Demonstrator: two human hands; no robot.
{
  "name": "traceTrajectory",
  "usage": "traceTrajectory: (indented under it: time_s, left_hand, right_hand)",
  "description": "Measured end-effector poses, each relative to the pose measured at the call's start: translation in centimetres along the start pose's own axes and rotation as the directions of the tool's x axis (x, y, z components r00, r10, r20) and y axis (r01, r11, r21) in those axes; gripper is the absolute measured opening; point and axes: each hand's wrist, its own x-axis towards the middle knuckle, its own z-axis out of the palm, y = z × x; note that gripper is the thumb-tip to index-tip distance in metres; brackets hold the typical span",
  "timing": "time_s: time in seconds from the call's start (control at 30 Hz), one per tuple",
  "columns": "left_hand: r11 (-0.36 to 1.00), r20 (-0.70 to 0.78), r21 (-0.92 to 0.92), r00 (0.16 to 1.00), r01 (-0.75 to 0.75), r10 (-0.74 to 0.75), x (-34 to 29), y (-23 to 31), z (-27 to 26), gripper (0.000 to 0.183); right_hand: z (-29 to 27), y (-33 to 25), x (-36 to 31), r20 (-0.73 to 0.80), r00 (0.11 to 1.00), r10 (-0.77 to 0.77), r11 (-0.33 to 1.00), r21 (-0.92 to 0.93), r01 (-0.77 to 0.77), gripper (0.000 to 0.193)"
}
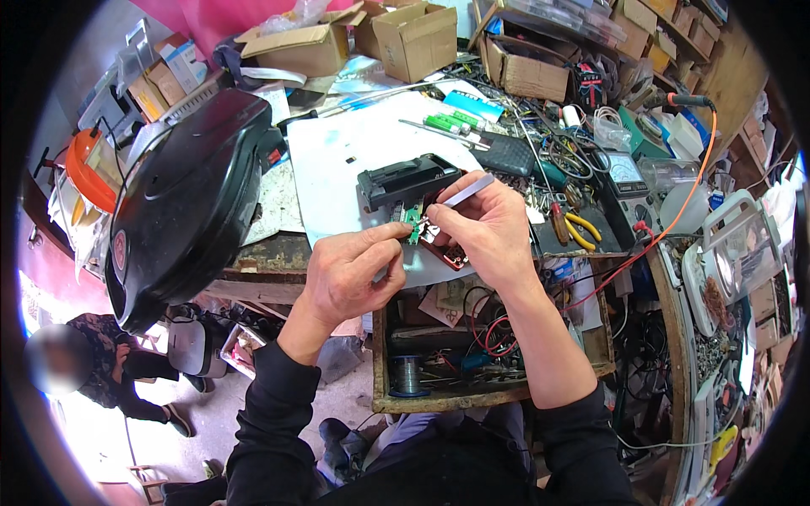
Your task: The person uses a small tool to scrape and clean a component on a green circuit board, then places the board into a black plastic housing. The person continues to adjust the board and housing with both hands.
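Note:
My right hand is closed around a pair of metal tweezers, whose flat end sticks up past the fingers. The tips are hidden behind that hand, close to a small green circuit board. With its index finger stretched onto the board and its other fingers curled, my left hand steadies it from the left. A black plastic housing lies just beyond the board. Under my right hand sits a small dark red tray with tiny parts in it, partly covered by my fingers.
White paper covers the worktop. A big black lidded case stands at the left. Yellow-handled pliers, a meter and cables crowd the right. Below is an open drawer with a solder spool. Someone sits at lower left.

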Motion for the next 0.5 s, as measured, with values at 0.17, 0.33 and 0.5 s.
traceTrajectory:
  time_s: [0.17, 0.33, 0.5]
  left_hand:
    - [1.0, 0.003, 0.01, 1.0, 0.0, 0.0, -0.02, 0.0, -0.04, 0.018]
    - [1.0, -0.003, 0.013, 1.0, 0.0, 0.0, 0.01, 0.02, -0.01, 0.017]
    - [1.0, 0.003, 0.013, 1.0, 0.005, -0.005, -0.02, 0.04, -0.05, 0.018]
  right_hand:
    - [0.06, 0.0, -0.02, 0.0, 1.0, -0.001, 1.0, -0.008, 0.001, 0.012]
    - [0.06, 0.09, -0.01, 0.003, 1.0, -0.007, 1.0, -0.001, 0.007, 0.012]
    - [-0.02, 0.29, 0.03, 0.002, 1.0, -0.013, 1.0, -0.001, 0.013, 0.011]
